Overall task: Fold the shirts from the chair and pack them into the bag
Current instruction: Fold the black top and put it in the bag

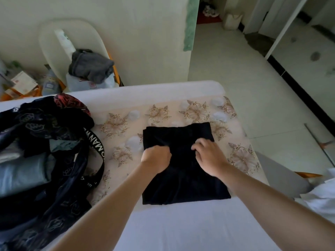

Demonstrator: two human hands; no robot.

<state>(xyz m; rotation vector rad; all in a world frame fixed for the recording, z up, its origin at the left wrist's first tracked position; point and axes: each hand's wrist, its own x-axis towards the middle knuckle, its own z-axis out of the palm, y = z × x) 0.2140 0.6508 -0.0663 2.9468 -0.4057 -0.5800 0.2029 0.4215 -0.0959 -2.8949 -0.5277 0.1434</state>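
A black shirt [183, 180], partly folded into a long rectangle, lies on the bed [181, 229] in front of me. My left hand [156, 159] is closed on a bunch of its fabric near the left middle. Beside it, my right hand [210, 156] presses on the shirt with fingers curled into the cloth. At the left stands a dark patterned bag [59, 205], open, with folded blue and grey clothes [23, 173] inside. A white chair [52, 38] by the far wall holds a grey garment [90, 67] and other pale clothes.
A floral cloth [163, 115] covers the far end of the bed. Boxes and bottles [23, 82] clutter the floor at the far left. White fabric [322, 198] lies at the right edge. Tiled floor [244, 69] and a doorway lie beyond the bed.
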